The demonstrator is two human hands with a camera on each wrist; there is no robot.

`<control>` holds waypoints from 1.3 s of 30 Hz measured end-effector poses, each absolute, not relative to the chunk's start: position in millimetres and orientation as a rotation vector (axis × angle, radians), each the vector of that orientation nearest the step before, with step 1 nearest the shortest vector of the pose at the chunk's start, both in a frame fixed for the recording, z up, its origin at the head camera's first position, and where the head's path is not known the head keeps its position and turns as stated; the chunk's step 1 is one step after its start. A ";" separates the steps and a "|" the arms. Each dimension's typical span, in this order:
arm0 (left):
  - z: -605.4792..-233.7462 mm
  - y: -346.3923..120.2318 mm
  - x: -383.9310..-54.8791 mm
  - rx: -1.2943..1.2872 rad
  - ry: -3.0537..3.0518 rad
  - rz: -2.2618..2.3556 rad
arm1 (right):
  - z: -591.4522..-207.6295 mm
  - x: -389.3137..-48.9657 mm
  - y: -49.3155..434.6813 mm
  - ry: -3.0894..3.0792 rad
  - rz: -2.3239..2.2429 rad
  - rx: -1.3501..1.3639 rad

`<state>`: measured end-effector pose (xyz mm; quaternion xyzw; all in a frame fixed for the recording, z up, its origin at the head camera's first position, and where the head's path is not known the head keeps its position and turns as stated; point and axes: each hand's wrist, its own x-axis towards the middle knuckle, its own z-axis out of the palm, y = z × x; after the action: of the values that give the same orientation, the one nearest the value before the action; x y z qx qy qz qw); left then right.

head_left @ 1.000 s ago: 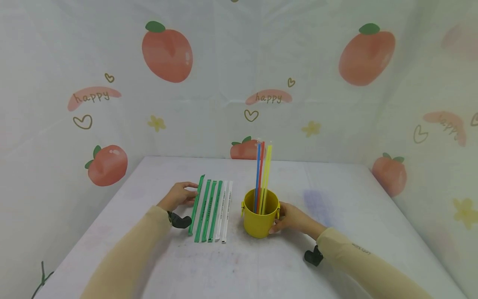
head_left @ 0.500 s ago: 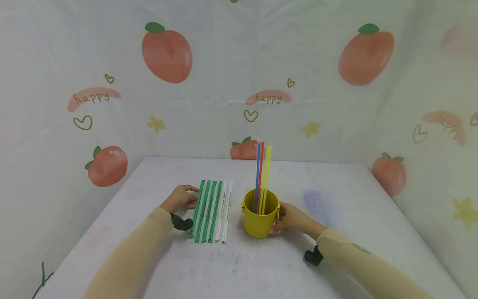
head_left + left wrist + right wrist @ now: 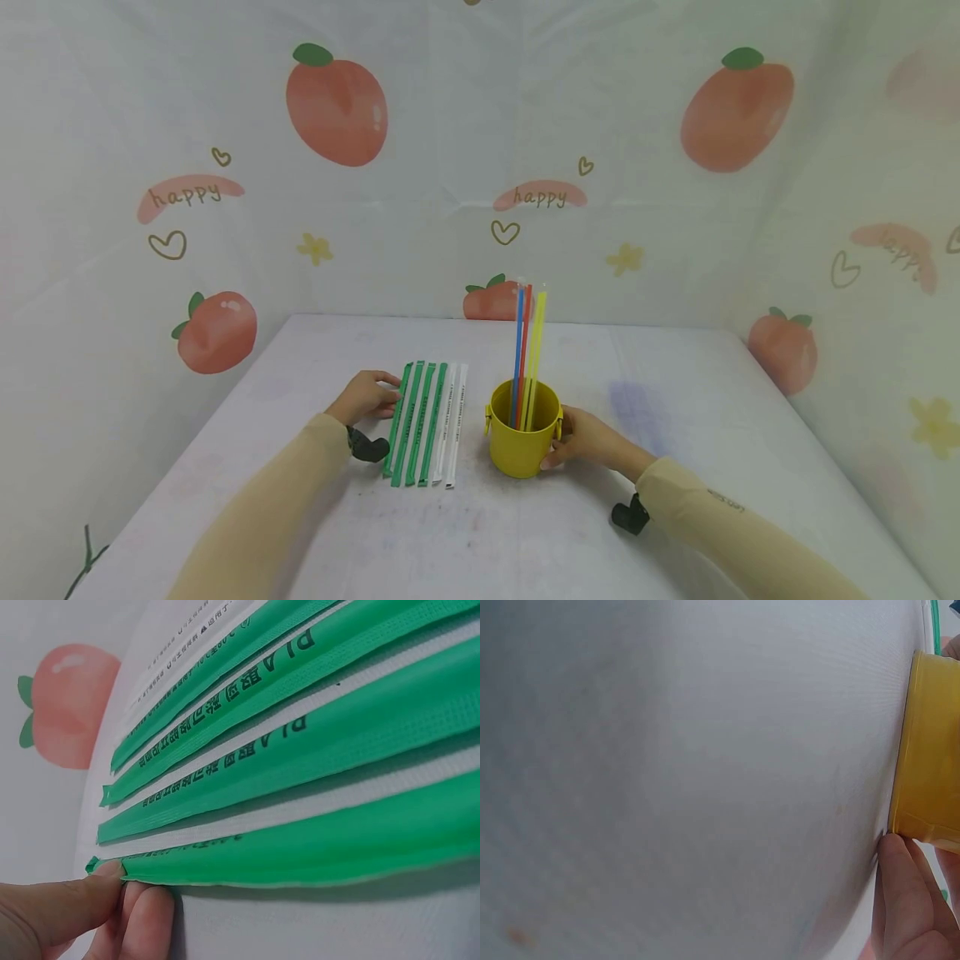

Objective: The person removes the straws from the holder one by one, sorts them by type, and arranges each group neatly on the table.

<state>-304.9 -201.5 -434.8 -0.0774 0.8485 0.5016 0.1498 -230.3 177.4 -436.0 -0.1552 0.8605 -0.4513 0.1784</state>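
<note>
Several green paper-wrapped straws [image 3: 432,425] lie side by side on the table, with two white-wrapped straws [image 3: 457,425] to their right. At the far left of the row, my left hand [image 3: 363,396] pinches the leftmost green-wrapped straw [image 3: 300,855] near its far end, thumb on top and fingers beneath in the left wrist view. A yellow bucket [image 3: 517,454] stands upright right of the row. Blue [image 3: 517,350], red [image 3: 527,333] and yellow straws [image 3: 537,333] stand in it. My right hand [image 3: 588,437] grips its right side low down, some fingers hidden behind it.
The pale table [image 3: 480,542] reaches back to a white curtain [image 3: 427,125] printed with peaches, hearts and flowers. A black wrist device [image 3: 367,446] hangs close beside the near ends of the green-wrapped straws.
My left hand has shifted slightly right, and the leftmost green-wrapped straw has come closer and more level with the row. The right hand and bucket have stayed put.
</note>
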 end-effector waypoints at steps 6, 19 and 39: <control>-434.7 -201.3 -305.8 -0.211 2.440 1.443 | -436.4 -230.6 177.7 2.430 -1.277 -0.436; -433.7 -202.5 -306.1 -0.227 2.412 1.468 | -435.8 -229.9 177.3 2.430 -1.284 -0.422; -436.1 -204.8 -308.7 -0.240 2.440 1.408 | -437.1 -231.1 176.5 2.469 -1.245 -0.418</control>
<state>-308.7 -204.8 -436.1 -0.0840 0.8523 0.4919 0.1565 -231.1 176.5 -437.1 -0.1472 0.8698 -0.4386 0.1717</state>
